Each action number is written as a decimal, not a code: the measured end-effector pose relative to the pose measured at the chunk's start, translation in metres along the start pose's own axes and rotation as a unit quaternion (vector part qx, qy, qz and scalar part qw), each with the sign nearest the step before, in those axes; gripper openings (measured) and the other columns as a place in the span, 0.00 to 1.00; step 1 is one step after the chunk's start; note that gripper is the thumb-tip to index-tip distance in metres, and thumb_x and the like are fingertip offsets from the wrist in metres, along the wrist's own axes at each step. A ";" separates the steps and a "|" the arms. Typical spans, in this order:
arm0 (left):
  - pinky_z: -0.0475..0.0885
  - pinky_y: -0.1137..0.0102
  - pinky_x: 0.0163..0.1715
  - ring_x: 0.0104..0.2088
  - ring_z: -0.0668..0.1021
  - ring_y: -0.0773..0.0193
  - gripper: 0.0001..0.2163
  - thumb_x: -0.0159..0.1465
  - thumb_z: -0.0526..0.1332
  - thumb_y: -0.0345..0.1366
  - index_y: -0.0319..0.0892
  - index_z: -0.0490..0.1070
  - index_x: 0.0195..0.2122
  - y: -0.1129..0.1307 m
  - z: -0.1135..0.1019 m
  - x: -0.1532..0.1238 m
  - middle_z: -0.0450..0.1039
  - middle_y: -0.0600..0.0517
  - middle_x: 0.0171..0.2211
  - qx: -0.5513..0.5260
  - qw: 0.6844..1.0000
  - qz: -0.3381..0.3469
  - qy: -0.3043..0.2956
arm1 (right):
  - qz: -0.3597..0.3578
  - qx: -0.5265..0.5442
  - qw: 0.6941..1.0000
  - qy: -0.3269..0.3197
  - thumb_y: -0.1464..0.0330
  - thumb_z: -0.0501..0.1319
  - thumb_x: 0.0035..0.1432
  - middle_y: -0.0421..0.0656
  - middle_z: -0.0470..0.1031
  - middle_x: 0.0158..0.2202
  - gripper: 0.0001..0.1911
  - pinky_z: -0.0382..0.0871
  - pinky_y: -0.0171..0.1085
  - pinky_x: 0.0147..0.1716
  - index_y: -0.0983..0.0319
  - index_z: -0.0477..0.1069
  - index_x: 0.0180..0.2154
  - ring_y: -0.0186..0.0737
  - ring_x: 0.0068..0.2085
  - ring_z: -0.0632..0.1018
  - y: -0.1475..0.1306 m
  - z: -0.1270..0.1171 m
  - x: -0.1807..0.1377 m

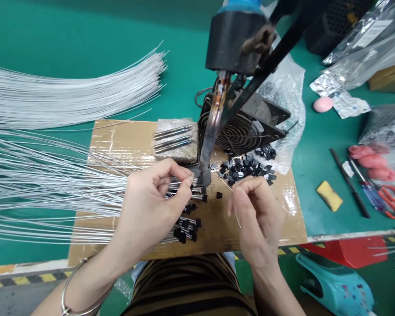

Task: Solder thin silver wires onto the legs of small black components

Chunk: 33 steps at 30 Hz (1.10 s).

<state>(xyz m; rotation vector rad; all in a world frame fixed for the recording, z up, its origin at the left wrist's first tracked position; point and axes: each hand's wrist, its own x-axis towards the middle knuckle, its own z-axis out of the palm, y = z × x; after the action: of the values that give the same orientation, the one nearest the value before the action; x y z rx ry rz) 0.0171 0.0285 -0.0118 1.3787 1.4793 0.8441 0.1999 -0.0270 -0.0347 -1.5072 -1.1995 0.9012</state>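
My left hand [158,197] is closed in a pinch at the lower end of a mounted soldering iron [213,118]. It grips what looks like the end of a thin white cable, mostly hidden by the fingertips. My right hand [258,215] pinches a thin strand of solder wire [226,184], whose upper end points toward the iron's tip. Below the left fingers lie several cables fitted with black connectors [187,228]. One loose black connector [219,195] rests between the hands, and a pile of black connectors [246,169] lies beyond the right hand.
Cardboard [118,131] covers the work area on the green table [85,35]. Bundled white cables [69,98] fill the left. A pad with metal iron tips [176,140] and a fan [243,131] stand behind. A yellow sponge [329,196] and orange-handled scissors [390,199] lie right.
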 end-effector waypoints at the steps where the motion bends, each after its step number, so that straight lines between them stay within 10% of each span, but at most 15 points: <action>1: 0.67 0.69 0.26 0.30 0.81 0.63 0.03 0.62 0.67 0.32 0.42 0.77 0.31 0.000 0.000 0.000 0.84 0.48 0.35 -0.001 1.000 0.001 0.000 | -0.013 0.004 1.000 0.000 0.68 0.58 0.74 0.37 0.68 0.31 0.10 0.66 0.38 0.32 0.58 0.66 0.35 0.36 0.31 0.71 -0.002 0.001 0.000; 12: 0.58 0.70 0.19 0.21 0.69 0.69 0.04 0.62 0.67 0.33 0.42 0.76 0.30 0.001 0.003 -0.003 0.80 0.51 0.31 -0.001 1.000 0.015 0.003 | -0.026 0.096 0.994 -0.036 0.75 0.60 0.71 0.46 0.81 0.55 0.07 0.73 0.51 0.62 0.58 0.70 0.39 0.46 0.59 0.80 -0.005 0.012 -0.004; 33: 0.57 0.71 0.18 0.21 0.70 0.71 0.03 0.62 0.68 0.31 0.43 0.77 0.30 0.001 0.003 -0.004 0.81 0.53 0.30 -0.013 1.000 0.025 0.009 | -0.062 0.064 0.995 -0.044 0.77 0.64 0.67 0.46 0.82 0.51 0.07 0.73 0.45 0.58 0.59 0.74 0.37 0.44 0.55 0.81 -0.007 0.011 -0.003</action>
<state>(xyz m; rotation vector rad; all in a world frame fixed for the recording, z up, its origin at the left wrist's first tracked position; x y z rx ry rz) 0.0199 0.0248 -0.0109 1.3973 1.4482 0.9070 0.1875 -0.0271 -0.0304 -1.2885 -1.2610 0.9503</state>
